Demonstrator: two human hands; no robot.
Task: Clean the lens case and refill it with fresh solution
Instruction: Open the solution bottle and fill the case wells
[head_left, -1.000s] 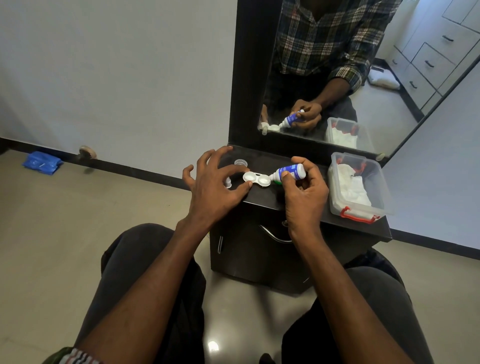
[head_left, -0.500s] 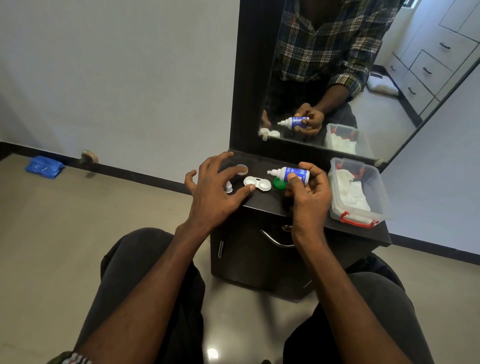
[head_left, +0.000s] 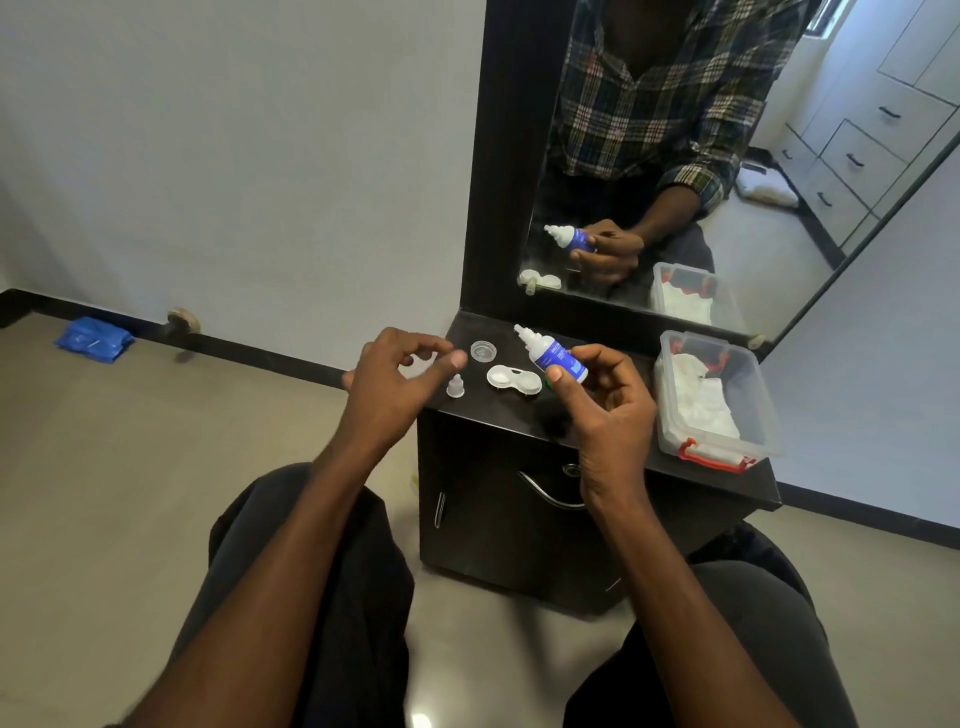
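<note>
— Looking down past the knees: a dark cabinet under a mirror, a clear tub at its right end. See the hands?

— Right hand curls thumb and fingers round a small blue solution bottle, held above the top, its long axis tilted, white nozzle pointing up and left. Left hand hovers loose, fingers half bent, gripping nothing.

— And the lens case?

— Open on the cabinet between the hands, lying left to right, both wells up. A round lid sits behind it, a tiny clear cap just left.
</note>
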